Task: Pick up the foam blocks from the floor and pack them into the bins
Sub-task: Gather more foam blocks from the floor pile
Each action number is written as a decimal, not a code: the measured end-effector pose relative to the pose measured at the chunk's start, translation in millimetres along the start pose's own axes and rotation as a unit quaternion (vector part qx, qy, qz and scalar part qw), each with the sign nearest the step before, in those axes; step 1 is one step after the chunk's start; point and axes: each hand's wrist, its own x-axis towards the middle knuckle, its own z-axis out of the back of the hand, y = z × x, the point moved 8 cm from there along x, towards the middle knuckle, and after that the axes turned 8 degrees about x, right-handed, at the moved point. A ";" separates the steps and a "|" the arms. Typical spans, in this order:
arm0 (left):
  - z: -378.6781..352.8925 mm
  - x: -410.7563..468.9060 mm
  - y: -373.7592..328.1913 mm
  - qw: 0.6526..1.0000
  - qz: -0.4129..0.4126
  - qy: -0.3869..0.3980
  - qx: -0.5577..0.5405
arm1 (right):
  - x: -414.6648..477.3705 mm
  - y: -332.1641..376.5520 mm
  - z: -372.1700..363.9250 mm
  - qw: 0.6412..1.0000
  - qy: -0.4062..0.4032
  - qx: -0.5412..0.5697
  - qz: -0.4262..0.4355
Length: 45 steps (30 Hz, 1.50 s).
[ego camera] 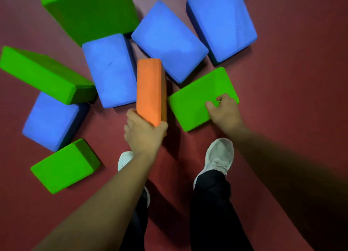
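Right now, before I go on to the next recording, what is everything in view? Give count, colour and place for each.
green blocks: four, green, one right of centre, three down the left side
blue blocks: four, blue, one centre, two far right, one left
orange block: one, orange, centre, on its edge
floor: one, dark red, under everything
shoes: two, white, near centre, the left one partly hidden
trousers: dark, bottom centre
left hand: grips the orange block's near end
right hand: grips the right green block's corner
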 end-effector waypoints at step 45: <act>779.1 -266.9 -77.0 0.896 -0.265 -0.296 -0.199 | -595.6 407.0 375.8 0.884 -0.356 0.159 0.257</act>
